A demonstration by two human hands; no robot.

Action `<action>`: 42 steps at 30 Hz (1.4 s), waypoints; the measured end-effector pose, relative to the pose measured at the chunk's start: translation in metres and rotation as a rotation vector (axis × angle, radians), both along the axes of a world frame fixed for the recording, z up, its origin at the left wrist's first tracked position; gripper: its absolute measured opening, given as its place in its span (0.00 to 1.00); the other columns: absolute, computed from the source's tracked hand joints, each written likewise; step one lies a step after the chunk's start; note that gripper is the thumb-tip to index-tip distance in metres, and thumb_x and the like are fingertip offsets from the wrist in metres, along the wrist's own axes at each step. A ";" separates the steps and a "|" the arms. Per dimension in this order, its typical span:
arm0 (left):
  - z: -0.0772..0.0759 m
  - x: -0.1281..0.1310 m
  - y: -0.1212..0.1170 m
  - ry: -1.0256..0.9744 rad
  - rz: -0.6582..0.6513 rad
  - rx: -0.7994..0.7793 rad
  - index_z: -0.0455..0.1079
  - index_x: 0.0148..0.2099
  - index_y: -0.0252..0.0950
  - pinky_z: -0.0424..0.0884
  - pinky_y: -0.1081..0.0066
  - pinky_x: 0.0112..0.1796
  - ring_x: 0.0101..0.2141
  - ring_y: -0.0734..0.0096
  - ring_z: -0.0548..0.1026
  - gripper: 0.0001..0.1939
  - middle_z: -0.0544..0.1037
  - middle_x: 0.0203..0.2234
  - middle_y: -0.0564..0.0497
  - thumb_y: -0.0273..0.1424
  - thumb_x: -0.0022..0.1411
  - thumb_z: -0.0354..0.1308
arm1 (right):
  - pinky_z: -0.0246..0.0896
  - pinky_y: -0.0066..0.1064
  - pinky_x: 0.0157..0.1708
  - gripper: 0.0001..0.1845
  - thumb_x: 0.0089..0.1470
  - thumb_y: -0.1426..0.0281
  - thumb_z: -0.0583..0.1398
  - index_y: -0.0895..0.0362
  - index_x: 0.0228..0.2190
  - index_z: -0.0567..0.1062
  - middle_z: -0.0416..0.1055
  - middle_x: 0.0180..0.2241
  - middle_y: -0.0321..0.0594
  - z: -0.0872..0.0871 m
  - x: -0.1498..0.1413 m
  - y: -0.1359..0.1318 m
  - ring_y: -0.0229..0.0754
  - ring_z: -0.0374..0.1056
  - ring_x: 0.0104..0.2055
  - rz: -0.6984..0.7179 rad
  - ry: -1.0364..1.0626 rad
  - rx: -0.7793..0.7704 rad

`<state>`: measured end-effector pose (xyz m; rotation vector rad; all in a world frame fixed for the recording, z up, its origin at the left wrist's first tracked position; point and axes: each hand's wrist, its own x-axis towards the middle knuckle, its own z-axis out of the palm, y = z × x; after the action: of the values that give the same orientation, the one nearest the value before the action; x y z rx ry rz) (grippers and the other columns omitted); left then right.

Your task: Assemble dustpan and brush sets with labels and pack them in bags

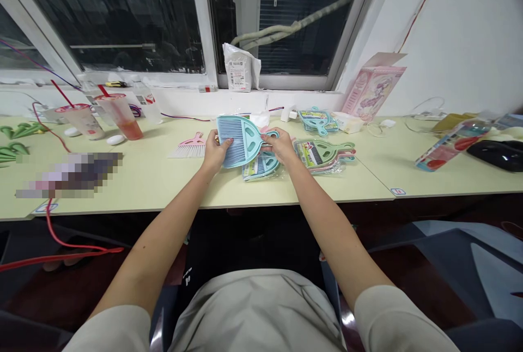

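My left hand (214, 151) grips the wide end of a light blue mini dustpan (241, 139) with a small brush tucked in it, held just above the table. My right hand (281, 145) is closed on its handle end. Directly beneath lies a bagged blue dustpan set (261, 168). To the right rests a pile of bagged green and pink dustpan sets (324, 154). A loose pink brush (190, 147) lies left of my left hand.
Two plastic cups with red straws (120, 115) stand at the back left on the pale table (163, 183). More bagged sets (318, 119), a pink box (373, 90) and a white bag (239, 68) sit near the window. A red cable (61, 243) hangs off the front edge.
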<state>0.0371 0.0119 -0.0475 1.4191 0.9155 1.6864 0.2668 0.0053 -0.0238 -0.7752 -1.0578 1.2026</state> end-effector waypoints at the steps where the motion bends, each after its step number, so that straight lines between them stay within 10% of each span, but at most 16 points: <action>1: 0.000 0.000 0.002 -0.005 -0.001 -0.004 0.68 0.46 0.42 0.76 0.63 0.41 0.39 0.60 0.80 0.25 0.81 0.35 0.52 0.44 0.52 0.74 | 0.80 0.38 0.30 0.28 0.32 0.63 0.79 0.53 0.32 0.71 0.75 0.25 0.29 0.001 0.001 0.000 0.43 0.76 0.29 -0.005 0.009 -0.001; 7: -0.007 -0.017 0.018 0.019 0.169 -0.017 0.71 0.43 0.41 0.76 0.58 0.43 0.40 0.56 0.80 0.18 0.78 0.32 0.46 0.51 0.67 0.57 | 0.82 0.37 0.32 0.20 0.45 0.66 0.75 0.53 0.33 0.70 0.79 0.30 0.34 0.008 0.017 0.006 0.42 0.78 0.30 -0.153 0.225 -0.016; 14: -0.031 -0.024 0.024 0.618 0.175 0.158 0.77 0.46 0.41 0.57 0.44 0.66 0.59 0.40 0.72 0.17 0.80 0.50 0.38 0.35 0.52 0.68 | 0.83 0.36 0.33 0.14 0.51 0.69 0.69 0.53 0.33 0.68 0.77 0.25 0.34 0.007 0.022 0.011 0.41 0.78 0.28 -0.257 0.337 -0.113; 18: -0.037 -0.012 0.024 0.740 0.131 0.078 0.76 0.41 0.42 0.58 0.42 0.63 0.55 0.35 0.73 0.18 0.81 0.42 0.38 0.38 0.47 0.72 | 0.82 0.35 0.30 0.15 0.51 0.68 0.69 0.53 0.33 0.67 0.77 0.26 0.34 0.007 0.019 0.008 0.41 0.77 0.28 -0.250 0.295 -0.085; 30: -0.031 -0.008 0.023 0.778 0.216 0.066 0.66 0.23 0.43 0.64 0.39 0.57 0.48 0.34 0.74 0.13 0.72 0.27 0.42 0.29 0.48 0.68 | 0.80 0.37 0.28 0.16 0.50 0.65 0.70 0.52 0.33 0.67 0.75 0.26 0.32 0.005 0.015 0.006 0.42 0.76 0.26 -0.233 0.182 -0.040; 37: -0.004 -0.019 0.009 0.440 0.458 0.192 0.70 0.38 0.43 0.66 0.48 0.57 0.48 0.47 0.73 0.08 0.75 0.40 0.42 0.39 0.69 0.57 | 0.79 0.39 0.27 0.16 0.47 0.63 0.68 0.51 0.33 0.67 0.75 0.24 0.31 0.004 0.012 0.007 0.43 0.74 0.25 -0.264 0.136 -0.012; 42: 0.007 -0.008 -0.002 0.370 0.358 0.391 0.71 0.43 0.43 0.68 0.53 0.58 0.53 0.51 0.73 0.13 0.76 0.47 0.41 0.46 0.72 0.56 | 0.78 0.39 0.26 0.15 0.46 0.64 0.67 0.51 0.33 0.68 0.73 0.24 0.30 0.002 0.007 0.008 0.44 0.74 0.24 -0.251 0.100 0.027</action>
<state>0.0288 0.0094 -0.0403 1.9696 1.1364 1.9809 0.2740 0.0129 -0.0221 -0.7928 -0.8651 1.0001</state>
